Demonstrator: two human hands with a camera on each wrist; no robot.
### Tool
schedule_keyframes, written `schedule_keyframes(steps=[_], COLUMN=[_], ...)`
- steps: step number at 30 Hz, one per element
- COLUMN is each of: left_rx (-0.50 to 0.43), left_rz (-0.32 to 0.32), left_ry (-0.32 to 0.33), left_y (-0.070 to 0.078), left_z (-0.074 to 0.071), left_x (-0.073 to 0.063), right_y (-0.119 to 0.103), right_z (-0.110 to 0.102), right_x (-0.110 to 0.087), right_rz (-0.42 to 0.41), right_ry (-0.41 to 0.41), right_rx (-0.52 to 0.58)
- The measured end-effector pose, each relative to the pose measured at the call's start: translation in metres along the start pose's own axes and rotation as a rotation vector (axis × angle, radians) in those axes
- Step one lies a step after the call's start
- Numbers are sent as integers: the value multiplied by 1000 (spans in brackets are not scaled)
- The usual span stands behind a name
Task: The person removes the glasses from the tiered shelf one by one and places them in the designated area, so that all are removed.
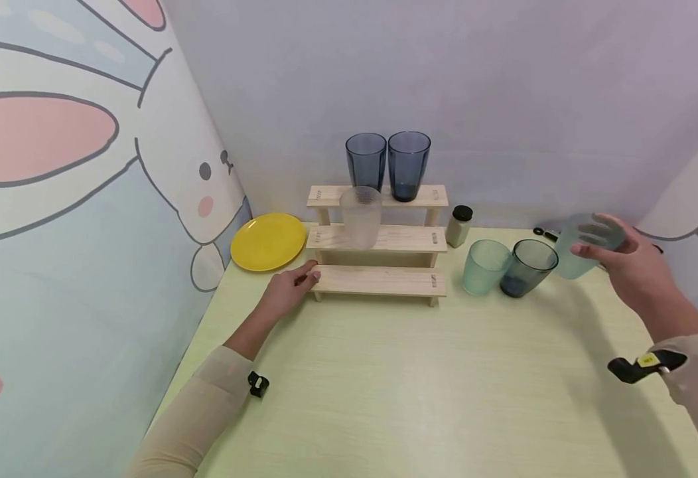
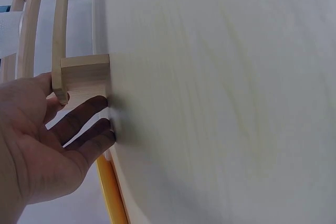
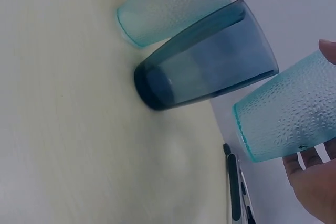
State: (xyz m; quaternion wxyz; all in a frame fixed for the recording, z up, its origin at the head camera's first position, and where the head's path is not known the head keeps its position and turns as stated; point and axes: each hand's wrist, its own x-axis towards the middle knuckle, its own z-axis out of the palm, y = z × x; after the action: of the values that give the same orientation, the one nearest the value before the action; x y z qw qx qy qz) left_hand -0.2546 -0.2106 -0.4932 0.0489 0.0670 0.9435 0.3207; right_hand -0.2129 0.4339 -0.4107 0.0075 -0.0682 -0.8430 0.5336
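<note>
My left hand [image 1: 291, 290] pinches the left end of a three-step wooden rack [image 1: 379, 280] at its lowest board. In the left wrist view, the thumb and index finger meet at the board's end [image 2: 59, 85], while the other fingers hang below it. Over at the right, my right hand [image 1: 638, 265] grips a pale teal textured cup [image 1: 576, 255]; in the right wrist view the cup's base appears apart from the table. Beside it stand a dark blue-grey cup [image 3: 205, 59] and another pale teal cup [image 1: 485, 269].
Two dark blue cups [image 1: 408, 166] stand on the rack's top step, and a clear frosted cup [image 1: 361, 219] on the middle one. A yellow plate [image 1: 268, 242] lies left of the rack. A black-capped jar [image 1: 458, 227] and a dark-handled utensil [image 3: 234, 187] are near the back edge.
</note>
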Motion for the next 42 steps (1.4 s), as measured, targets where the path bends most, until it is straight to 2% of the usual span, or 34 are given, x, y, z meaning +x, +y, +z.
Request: schedule_keyframes(steps=[4,11,18,22,25,29,33,37,42], left_rx=[-1,-15,-17,-15,-13,-14,-10,-8,-15], left_rz=[1,3,4,5,4,6,11,9,8], left_ry=[2,2,2,3,6,6,5,9,13], left_y=[0,1,1,0,0,0,2,2,1], left_z=[0,-1,-1,0,0,0,-1,-1,0], left_x=[0,-2,-1,-1,-1,-1,-1,-2,-2], right_y=[15,39,55,60,63,68,71,72,71], right_z=[4,7,14,15,16,17,18,18,18], right_x=[1,1,0,-1,-1,-1,-2,-3,-3], right_rz=[11,56,43,37,40,16,-58,-103,-100], right_ry=[-43,-35,-99,-94,-110,-166,-223,-270,-285], right_rx=[16,-92,227,129,109,371,556,621,636])
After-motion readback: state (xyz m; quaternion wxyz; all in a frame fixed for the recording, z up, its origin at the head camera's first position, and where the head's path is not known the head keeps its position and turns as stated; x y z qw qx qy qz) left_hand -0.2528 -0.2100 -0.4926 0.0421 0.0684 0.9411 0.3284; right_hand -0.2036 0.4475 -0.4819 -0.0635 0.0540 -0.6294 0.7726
